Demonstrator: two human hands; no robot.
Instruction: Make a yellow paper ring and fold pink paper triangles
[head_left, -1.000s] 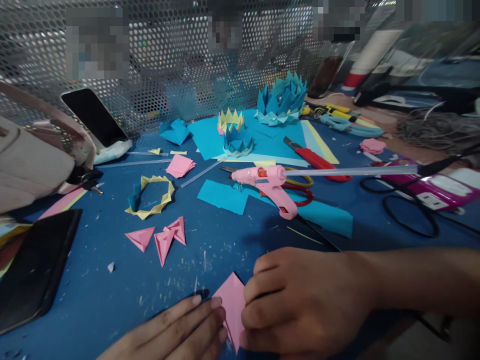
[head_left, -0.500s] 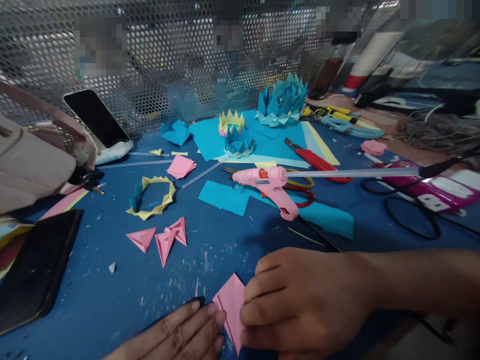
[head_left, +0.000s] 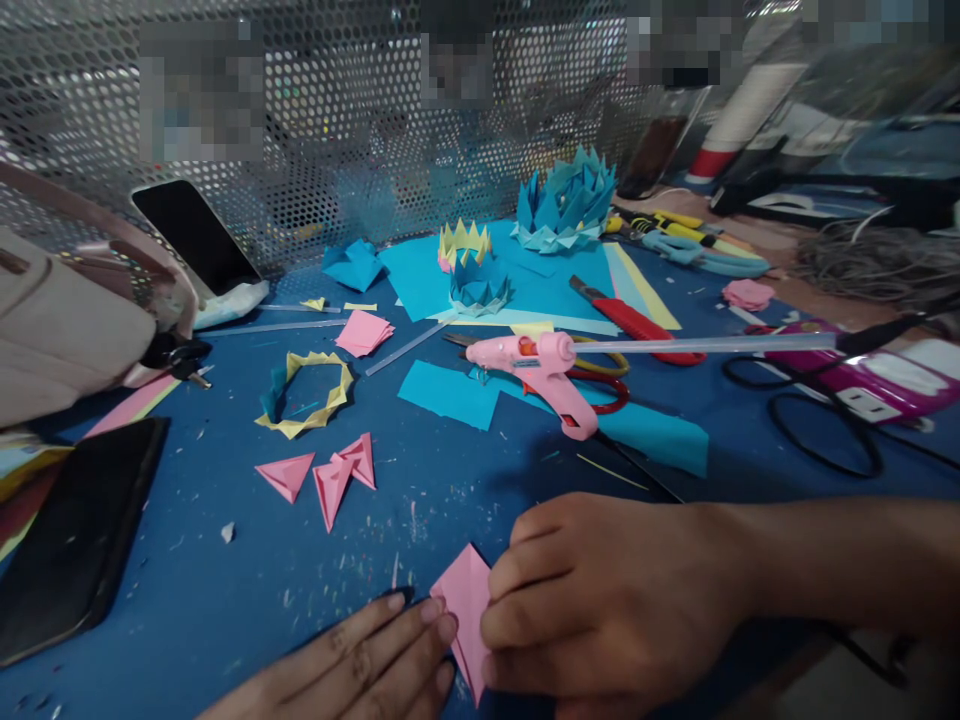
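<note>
A folded piece of pink paper (head_left: 466,610), kite-shaped with a crease down its middle, lies on the table at the bottom centre. My left hand (head_left: 367,655) is stretched out flat, its fingertips resting on the paper's left edge. From the right, my right hand (head_left: 600,595) curls its fingers over the other edge and grips it; the thumb is hidden. Beyond the hands are several folded pink triangles (head_left: 285,476) and a ring of yellow folded paper (head_left: 330,405) with a blue piece in it. A pink glue gun (head_left: 551,365) with a long glue stick rests above my right hand.
Square pink sheets (head_left: 364,333) are stacked mid-table. Behind stand a blue paper lotus (head_left: 566,200) and small paper rings on blue sheets (head_left: 420,270). Scissors (head_left: 611,393) and a red cutter (head_left: 652,330) lie by the glue gun. Phones (head_left: 82,540) and a bag (head_left: 60,330) occupy the left.
My left fingertips have shifted slightly to the right over the paper's left edge. The right hand stays almost where it was, and the view has moved very slightly.
</note>
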